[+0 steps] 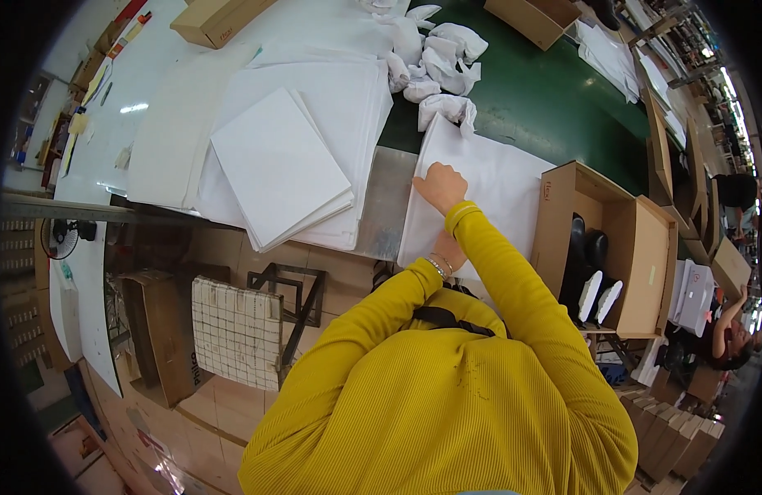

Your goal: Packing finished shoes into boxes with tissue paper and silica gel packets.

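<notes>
My right hand [440,188] is closed, its knuckles up, over the left part of a stack of white paper sheets [504,175] in front of me. Whatever its curled fingers hold, if anything, is hidden beneath them. Lower down, close to my body, my left hand [449,250] with bracelets at the wrist reaches under my right forearm, and its fingers are mostly out of sight. Just beyond the sheets lie several crumpled white paper bundles [447,66]. To the right stands an open cardboard box [554,219] with a pair of black shoes [591,247] in it.
More white sheets [282,165] are piled on the table at left, beside a metal strip [386,198]. Cardboard boxes [212,21] sit at the far side. A stool with a checkered seat [236,330] stands below the table's edge. Another person [727,334] is at far right.
</notes>
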The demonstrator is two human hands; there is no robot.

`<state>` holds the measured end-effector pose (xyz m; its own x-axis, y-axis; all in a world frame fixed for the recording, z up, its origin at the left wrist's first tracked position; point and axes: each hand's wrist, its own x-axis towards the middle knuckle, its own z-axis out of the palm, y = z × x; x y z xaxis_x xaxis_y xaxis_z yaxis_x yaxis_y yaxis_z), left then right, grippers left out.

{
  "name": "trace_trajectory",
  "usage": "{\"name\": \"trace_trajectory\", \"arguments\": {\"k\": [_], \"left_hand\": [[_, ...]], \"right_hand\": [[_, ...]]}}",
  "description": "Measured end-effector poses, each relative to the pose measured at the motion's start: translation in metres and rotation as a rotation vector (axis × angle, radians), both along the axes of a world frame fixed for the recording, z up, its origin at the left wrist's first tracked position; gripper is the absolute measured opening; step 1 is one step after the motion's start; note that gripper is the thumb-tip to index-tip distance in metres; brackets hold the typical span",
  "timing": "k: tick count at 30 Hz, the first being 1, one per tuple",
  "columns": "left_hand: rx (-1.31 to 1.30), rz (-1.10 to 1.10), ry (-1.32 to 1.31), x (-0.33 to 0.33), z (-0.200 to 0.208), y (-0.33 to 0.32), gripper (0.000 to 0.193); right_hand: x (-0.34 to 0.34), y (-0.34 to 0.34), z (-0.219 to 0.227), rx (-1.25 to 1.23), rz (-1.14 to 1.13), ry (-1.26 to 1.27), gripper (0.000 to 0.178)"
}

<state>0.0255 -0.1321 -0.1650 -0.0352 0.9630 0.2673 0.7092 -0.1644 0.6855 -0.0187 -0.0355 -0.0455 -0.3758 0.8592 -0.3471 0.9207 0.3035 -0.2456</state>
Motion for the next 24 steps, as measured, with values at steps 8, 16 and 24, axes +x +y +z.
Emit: {"name": "trace_trajectory", "arguments": {"k": [8, 16, 24], "left_hand": [[-0.289, -0.09, -0.043, -0.002, 0.015, 0.006, 0.035], [0.024, 0.033, -0.216, 0.008, -0.035, -0.002, 0.04], [-0.189, -0.082, -0.21, -0.003, 0.007, -0.001, 0.031]], "right_hand": [[0.023, 0.014, -0.015, -0.031, -0.125, 0.12, 0.034], [-0.002, -0.005, -0.013, 0.079, -0.01, 0.021, 0.042], [0.01, 0.005, -0.031, 0.014, -0.126, 0.157, 0.027]]}}
